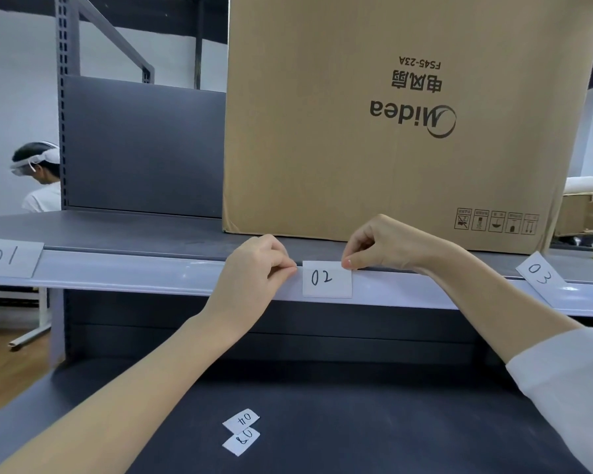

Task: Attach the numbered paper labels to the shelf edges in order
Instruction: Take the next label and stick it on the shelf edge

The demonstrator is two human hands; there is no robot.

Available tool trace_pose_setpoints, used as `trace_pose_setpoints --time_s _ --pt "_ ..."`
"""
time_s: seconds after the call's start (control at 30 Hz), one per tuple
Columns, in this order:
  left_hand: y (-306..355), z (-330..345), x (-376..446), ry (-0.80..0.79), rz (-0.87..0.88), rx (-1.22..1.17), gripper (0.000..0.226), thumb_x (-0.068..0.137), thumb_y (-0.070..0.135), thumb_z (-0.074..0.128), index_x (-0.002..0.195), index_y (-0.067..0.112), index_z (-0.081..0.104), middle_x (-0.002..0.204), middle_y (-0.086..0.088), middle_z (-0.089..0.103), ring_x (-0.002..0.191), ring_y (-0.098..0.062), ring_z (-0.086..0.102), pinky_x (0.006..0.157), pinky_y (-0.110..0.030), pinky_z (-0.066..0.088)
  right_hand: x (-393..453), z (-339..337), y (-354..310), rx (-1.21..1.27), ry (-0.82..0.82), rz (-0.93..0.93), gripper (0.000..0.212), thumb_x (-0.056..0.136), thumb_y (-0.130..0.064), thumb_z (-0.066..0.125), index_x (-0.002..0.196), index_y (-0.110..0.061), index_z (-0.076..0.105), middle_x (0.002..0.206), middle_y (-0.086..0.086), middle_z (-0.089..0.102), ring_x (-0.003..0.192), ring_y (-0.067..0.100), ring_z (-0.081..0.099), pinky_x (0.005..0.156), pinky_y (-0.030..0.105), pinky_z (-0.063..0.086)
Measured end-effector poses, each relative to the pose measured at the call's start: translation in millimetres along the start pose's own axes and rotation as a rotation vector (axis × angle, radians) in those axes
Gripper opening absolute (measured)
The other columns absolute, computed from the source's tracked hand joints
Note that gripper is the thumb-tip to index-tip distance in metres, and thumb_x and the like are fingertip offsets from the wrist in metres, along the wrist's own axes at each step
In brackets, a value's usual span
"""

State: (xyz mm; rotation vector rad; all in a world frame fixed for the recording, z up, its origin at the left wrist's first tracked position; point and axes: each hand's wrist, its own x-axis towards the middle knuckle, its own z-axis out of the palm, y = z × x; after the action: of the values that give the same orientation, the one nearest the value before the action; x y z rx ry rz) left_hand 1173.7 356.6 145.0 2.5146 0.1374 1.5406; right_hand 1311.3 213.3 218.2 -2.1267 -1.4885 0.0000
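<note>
Squarely: white label "02" (327, 279), black handwritten digits.

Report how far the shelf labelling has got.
Done: label 01 and label 03 sit on the shelf edge. In hand: the left hand and right hand pinch the top corners of label 02 against the edge. Left: label 04 and label 08 lie loose on the lower shelf.
</note>
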Motion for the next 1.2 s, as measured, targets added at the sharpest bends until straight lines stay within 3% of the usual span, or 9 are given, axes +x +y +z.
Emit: trace_pose_setpoints --time_s 0.1,0.23,0.4,0.53,0.77,0.93,1.07,1.2 --pt "-2 1 0 0.010 0.023 0.036 0.006 0.076 0.001 0.071 0.071 0.002 0.073 0.075 -0.006 0.062 0.073 -0.017 0.047 0.070 -0.004 0.033 1 0 3 0.035 -0.002 0.011 0.018 0.081 -0.012 0.067 0.064 -0.018 0.067 0.059 -0.006 0.060 0.061 0.011 0.050 0.064 0.019 0.041" --pt "-4 2 -1 0.020 0.008 0.027 0.005 0.077 0.002 0.071 0.073 0.003 0.073 0.075 -0.004 0.061 0.074 -0.016 0.047 0.072 0.000 0.031 3 2 7 0.083 -0.004 0.040 0.024 0.082 -0.011 0.067 0.059 -0.019 0.065 0.036 -0.014 0.052 0.041 0.003 0.038 0.041 0.010 0.030" --pt "-5 1 1 0.004 0.002 0.006 0.005 0.078 0.004 0.070 0.077 0.004 0.075 0.075 0.004 0.055 0.075 -0.014 0.047 0.070 0.000 0.031 4 2 9 0.088 -0.007 0.053 0.024 0.082 -0.015 0.067 0.059 -0.023 0.067 0.036 -0.015 0.051 0.043 0.005 0.037 0.043 0.013 0.029" --pt "-7 3 0 0.016 0.016 0.000 0.005 0.078 0.005 0.070 0.078 0.005 0.075 0.074 0.004 0.054 0.074 -0.014 0.046 0.070 0.000 0.031 3 2 8 0.087 -0.012 0.061 0.022 0.083 -0.015 0.066 0.063 -0.020 0.066 0.035 -0.018 0.051 0.035 -0.002 0.039 0.039 0.006 0.029" --pt "-7 7 -3 0.058 -0.003 -0.029 0.006 0.078 0.005 0.068 0.075 0.006 0.074 0.071 -0.002 0.057 0.073 -0.016 0.045 0.071 -0.001 0.031 4 2 8 0.081 -0.001 0.103 0.021 0.083 -0.016 0.067 0.063 -0.022 0.067 0.036 -0.017 0.050 0.036 -0.001 0.038 0.039 0.005 0.028" --pt "-5 3 2 0.016 -0.019 -0.067 0.008 0.082 0.005 0.067 0.080 0.006 0.075 0.073 0.004 0.052 0.077 -0.013 0.043 0.065 -0.008 0.032 3 2 9 0.110 0.009 0.118 0.020 0.081 -0.016 0.068 0.063 -0.023 0.070 0.050 -0.012 0.054 0.050 0.004 0.041 0.052 0.014 0.032" --pt "-8 -1 5 0.002 0.009 -0.079 0.008 0.081 0.004 0.068 0.079 0.006 0.075 0.072 0.003 0.055 0.076 -0.019 0.050 0.066 -0.015 0.036 -5 -2 6 0.171 0.033 0.127 0.016 0.084 -0.013 0.066 0.071 -0.022 0.071 0.061 -0.014 0.065 0.053 -0.005 0.053 0.054 0.004 0.044" --pt "-1 -3 3 0.014 0.024 -0.082 0.007 0.079 0.003 0.070 0.082 0.006 0.075 0.078 -0.003 0.064 0.078 -0.025 0.057 0.072 -0.031 0.046 -23 -10 2 0.162 0.138 0.117 0.011 0.084 -0.017 0.066 0.076 -0.022 0.072 0.076 -0.004 0.063 0.072 0.011 0.048 0.064 0.018 0.039"
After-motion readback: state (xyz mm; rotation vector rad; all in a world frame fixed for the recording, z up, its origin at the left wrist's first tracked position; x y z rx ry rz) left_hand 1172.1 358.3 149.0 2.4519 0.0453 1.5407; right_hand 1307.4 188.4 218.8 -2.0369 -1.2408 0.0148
